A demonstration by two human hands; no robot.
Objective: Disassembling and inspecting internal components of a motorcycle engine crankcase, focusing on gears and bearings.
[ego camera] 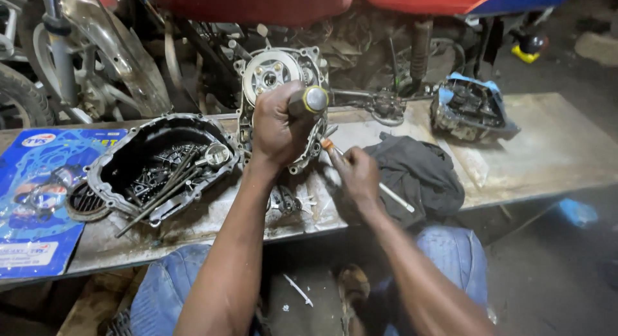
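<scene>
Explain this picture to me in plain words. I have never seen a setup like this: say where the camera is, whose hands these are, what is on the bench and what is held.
The one picture comes from a camera worn on a person's head, looking down at their own bare hands over a workbench.

The left hand grips a thick tool handle against an upright engine case. The right hand holds a thin screwdriver-like tool with an orange handle.

Also on the bench: an open engine cover holding bolts and a piston, a blue packet, a dark rag and another engine part. Motorcycles stand behind.
</scene>
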